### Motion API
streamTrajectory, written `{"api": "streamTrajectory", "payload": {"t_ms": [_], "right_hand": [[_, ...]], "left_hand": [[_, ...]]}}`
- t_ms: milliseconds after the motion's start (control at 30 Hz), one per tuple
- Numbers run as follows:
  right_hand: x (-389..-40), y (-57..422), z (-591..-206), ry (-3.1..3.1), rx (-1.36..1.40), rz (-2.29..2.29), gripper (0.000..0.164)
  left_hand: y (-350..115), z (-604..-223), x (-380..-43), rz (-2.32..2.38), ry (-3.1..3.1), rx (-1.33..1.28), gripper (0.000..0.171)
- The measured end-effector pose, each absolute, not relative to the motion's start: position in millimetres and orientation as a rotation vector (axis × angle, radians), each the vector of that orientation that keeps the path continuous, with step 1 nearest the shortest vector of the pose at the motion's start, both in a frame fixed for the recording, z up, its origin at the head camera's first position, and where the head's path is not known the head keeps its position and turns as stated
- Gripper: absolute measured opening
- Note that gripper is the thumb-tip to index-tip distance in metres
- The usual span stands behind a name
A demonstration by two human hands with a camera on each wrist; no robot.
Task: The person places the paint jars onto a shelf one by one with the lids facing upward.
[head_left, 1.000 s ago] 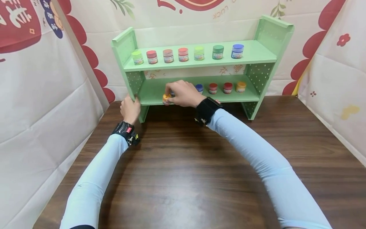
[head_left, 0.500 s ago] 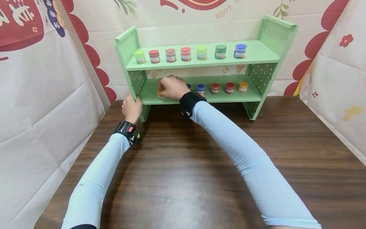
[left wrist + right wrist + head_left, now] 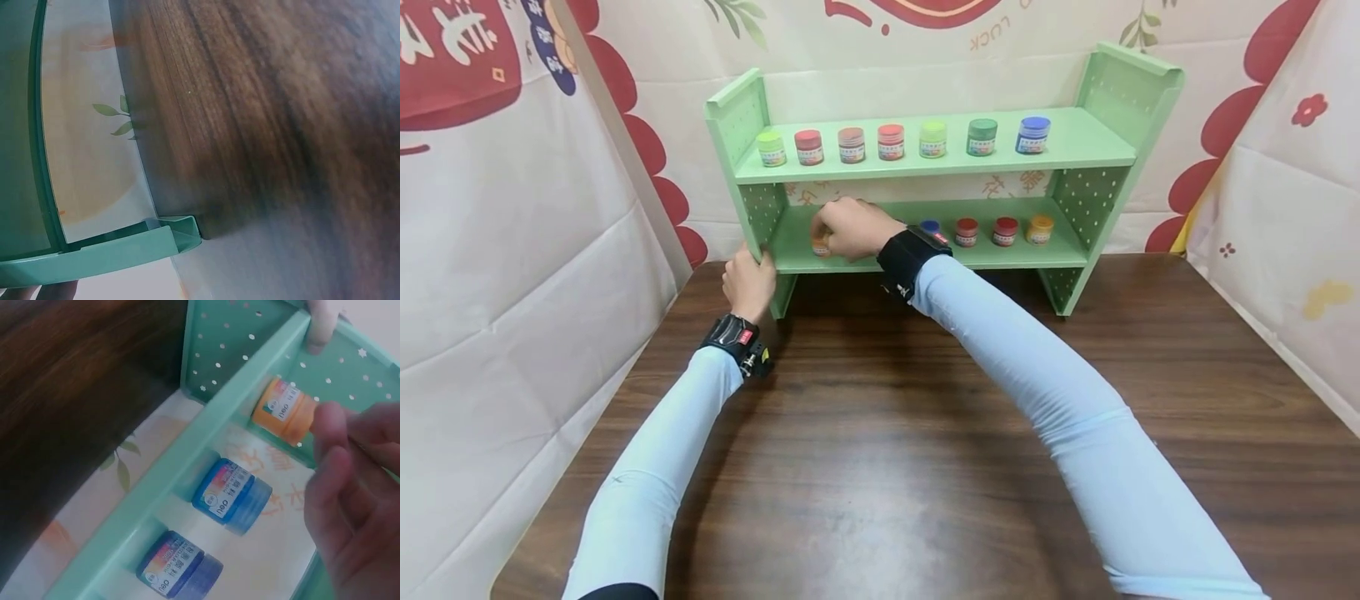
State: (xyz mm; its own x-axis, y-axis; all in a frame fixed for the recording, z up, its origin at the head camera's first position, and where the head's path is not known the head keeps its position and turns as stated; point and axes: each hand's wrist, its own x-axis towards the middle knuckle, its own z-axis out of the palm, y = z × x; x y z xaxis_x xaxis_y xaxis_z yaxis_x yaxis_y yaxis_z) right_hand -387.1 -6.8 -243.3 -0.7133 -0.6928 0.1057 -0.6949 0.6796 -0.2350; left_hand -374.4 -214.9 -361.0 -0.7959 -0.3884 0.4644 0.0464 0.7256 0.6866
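Note:
My left hand (image 3: 749,285) grips the front edge of the green shelf rack's (image 3: 730,158) left side panel. Its fingers (image 3: 57,291) show under the panel edge in the left wrist view. In the head view my right hand (image 3: 853,227) is over an orange paint jar (image 3: 284,412) at the left end of the lower shelf. The jar stands upright on that shelf. In the right wrist view my fingertips (image 3: 328,419) are at its lid, and the thumb looks apart from it. A light blue jar (image 3: 231,495) and a dark blue jar (image 3: 180,567) stand beside it.
Several paint jars stand in a row on the upper shelf (image 3: 1075,142). Red jars (image 3: 1005,232) and a yellow jar (image 3: 1040,229) stand toward the right of the lower shelf. Brown tabletop (image 3: 880,433) lies in front; printed cloth (image 3: 925,83) hangs behind.
My right hand has moved left along the lower shelf with the orange jar, which now stands near the left end. The left hand keeps its hold; the view has shifted slightly.

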Motion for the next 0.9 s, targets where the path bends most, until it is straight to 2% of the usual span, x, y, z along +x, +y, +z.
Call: {"api": "streamTrajectory", "payload": {"t_ms": [167, 467, 667, 900], "right_hand": [[-383.1, -3.7, -233.8, -2.976, 1.214, 0.485, 0.043], [-388.5, -3.6, -235.4, -3.003, 1.193, 0.540, 0.046], [-396.6, -1.7, -248.1, -2.891, 1.224, 0.511, 0.047], [-384.5, 14.4, -268.3, -2.606, 1.220, 0.580, 0.042]], "left_hand": [[-215.2, -361.8, -375.5, -0.953, -2.324, 0.253, 0.030], [-214.6, -360.5, -373.8, -0.943, -2.316, 0.244, 0.030], [-215.6, -359.7, -374.3, -0.930, -2.315, 0.279, 0.031], [-214.3, -360.0, -372.2, -0.936, -2.320, 0.270, 0.030]]}}
